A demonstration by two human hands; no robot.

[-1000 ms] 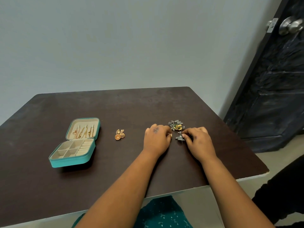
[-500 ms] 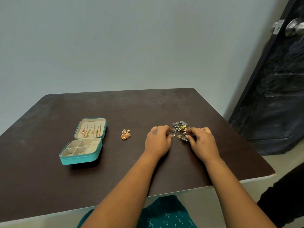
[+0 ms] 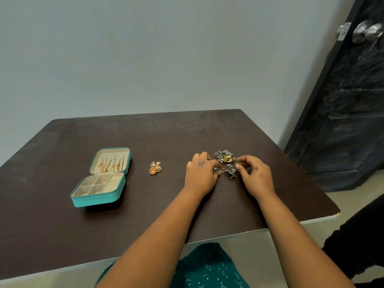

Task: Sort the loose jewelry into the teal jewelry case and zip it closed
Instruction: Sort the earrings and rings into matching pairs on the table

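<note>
garment [image 3: 207, 267]: teal with small pale marks, at the near edge below the desk.
desk [image 3: 62, 235]: dark brown top, pale edge band.
left hand [image 3: 200, 175]: palm down on the desk, fingers curled, tips pinching a small ring-like piece at the near side of the pile.
right hand [image 3: 256, 176]: fingers curled, thumb and forefinger pinching a small piece just beside the pile.
jewelry pile [image 3: 225, 160]: tangled silver-grey and gold pieces with a bit of green, between and just beyond both hands, right of desk centre.
gold earrings [image 3: 155, 168]: pair, domed, orange-gold, lying alone between case and hands.
teal jewelry case [image 3: 97, 199]: open, unzipped, left part of the desk, well apart from the pile.
case base: cream lining, square compartments and ring rolls; contents cannot be told.
case lid [image 3: 127, 161]: propped up, gold chains hanging in a row.
door [image 3: 342, 100]: dark, far right, metal knob.
</note>
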